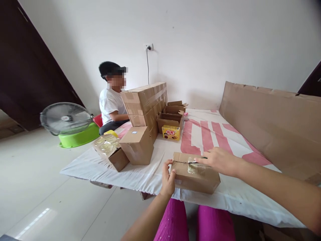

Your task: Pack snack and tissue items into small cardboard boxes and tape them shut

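Note:
A closed cardboard box (197,182) lies in front of me near the table's front edge. A strip of clear tape (192,167) crosses the seam between its top flaps. My left hand (168,179) grips the box's left end, thumb on the near side and fingers at the far corner. Over the box top, my right hand (217,160) is closed on a slim dark knife (192,162). Its tip rests at the taped seam; most of the handle is hidden in the fingers.
Sealed cartons (142,100) are stacked mid-table, with a single carton (136,147) and a tape-covered box (117,159) nearer left. Open boxes (170,120) stand behind a yellow snack box (171,133). Another person (110,103) sits beyond. A cardboard sheet (271,124) stands at right.

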Motion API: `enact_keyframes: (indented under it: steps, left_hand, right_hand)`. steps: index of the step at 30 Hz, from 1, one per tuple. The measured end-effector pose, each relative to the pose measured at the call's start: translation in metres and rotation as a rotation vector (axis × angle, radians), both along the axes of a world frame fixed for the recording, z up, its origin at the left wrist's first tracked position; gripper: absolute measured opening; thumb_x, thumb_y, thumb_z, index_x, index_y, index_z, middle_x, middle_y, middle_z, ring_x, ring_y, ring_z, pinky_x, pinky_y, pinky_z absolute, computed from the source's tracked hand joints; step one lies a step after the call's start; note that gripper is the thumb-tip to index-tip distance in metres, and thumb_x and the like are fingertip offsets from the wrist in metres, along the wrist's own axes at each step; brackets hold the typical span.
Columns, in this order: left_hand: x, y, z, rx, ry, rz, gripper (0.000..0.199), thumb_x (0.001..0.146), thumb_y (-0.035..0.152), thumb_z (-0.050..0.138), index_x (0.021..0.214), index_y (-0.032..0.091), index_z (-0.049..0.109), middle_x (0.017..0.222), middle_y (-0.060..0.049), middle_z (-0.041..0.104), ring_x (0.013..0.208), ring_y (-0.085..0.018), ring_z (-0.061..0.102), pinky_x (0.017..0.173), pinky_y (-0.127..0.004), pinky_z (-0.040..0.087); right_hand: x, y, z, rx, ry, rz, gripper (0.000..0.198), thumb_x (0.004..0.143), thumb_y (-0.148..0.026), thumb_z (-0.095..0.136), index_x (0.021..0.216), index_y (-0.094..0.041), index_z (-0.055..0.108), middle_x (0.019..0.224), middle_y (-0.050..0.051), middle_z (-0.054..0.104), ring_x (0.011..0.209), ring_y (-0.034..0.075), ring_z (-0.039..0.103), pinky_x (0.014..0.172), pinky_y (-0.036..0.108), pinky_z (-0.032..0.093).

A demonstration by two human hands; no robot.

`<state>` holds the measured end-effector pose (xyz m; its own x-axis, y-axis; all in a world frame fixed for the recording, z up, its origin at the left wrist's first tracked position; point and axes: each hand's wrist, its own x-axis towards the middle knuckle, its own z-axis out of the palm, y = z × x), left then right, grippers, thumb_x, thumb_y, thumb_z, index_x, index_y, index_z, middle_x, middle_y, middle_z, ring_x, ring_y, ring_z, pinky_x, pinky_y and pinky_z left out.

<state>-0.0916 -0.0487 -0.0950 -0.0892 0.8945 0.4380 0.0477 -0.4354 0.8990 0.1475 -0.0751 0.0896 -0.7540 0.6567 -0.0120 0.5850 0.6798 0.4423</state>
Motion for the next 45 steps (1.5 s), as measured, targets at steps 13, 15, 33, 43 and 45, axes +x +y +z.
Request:
enact_keyframes:
  steps: [13,15,33,43,45]
  left_hand:
    - [0.004,0.002,0.006,-0.103,-0.117,-0.152,0.035,0.082,0.047,0.056,0.105,0.021,0.06,0.136,-0.01,0.052,0.13,-0.032,0.044,0.109,-0.047,0.031]
    - [0.002,0.002,0.007,-0.098,-0.128,-0.168,0.032,0.081,0.044,0.056,0.102,0.021,0.06,0.135,-0.01,0.051,0.13,-0.032,0.044,0.108,-0.047,0.031]
    - [0.0,0.013,0.003,-0.052,0.0,-0.191,0.042,0.085,0.054,0.051,0.11,0.021,0.059,0.132,-0.012,0.053,0.129,-0.032,0.043,0.111,-0.048,0.026]
    - [-0.026,-0.004,0.015,-0.083,-0.004,-0.379,0.027,0.079,0.048,0.068,0.083,0.022,0.074,0.149,-0.008,0.038,0.13,-0.033,0.044,0.105,-0.046,0.039]
    - [-0.027,-0.013,0.011,-0.029,-0.034,-0.329,0.02,0.076,0.044,0.074,0.076,0.024,0.075,0.142,-0.008,0.043,0.12,-0.031,0.051,0.1,-0.044,0.044]
  right_hand:
    - [0.051,-0.034,-0.015,0.038,0.281,-0.166,0.047,0.093,-0.014,0.043,0.136,-0.031,0.05,0.082,0.0,0.061,0.062,0.012,0.056,0.054,0.024,0.035]
    - [0.032,-0.024,-0.016,0.028,0.255,-0.145,0.048,0.092,-0.015,0.047,0.136,-0.03,0.05,0.084,0.001,0.062,0.065,0.013,0.058,0.055,0.024,0.036]
    - [0.067,-0.043,-0.017,0.048,0.228,-0.168,0.06,0.084,-0.002,0.041,0.136,-0.03,0.05,0.075,-0.002,0.059,0.054,0.011,0.052,0.049,0.026,0.031]
    - [0.087,-0.046,-0.032,0.055,0.555,-0.4,0.047,0.095,-0.031,0.042,0.142,-0.033,0.042,0.099,0.002,0.069,0.071,0.016,0.065,0.058,0.026,0.048]
    - [0.096,-0.046,-0.052,0.062,0.632,-0.526,0.047,0.096,-0.034,0.04,0.143,-0.031,0.041,0.108,0.004,0.069,0.078,0.02,0.068,0.059,0.029,0.051]
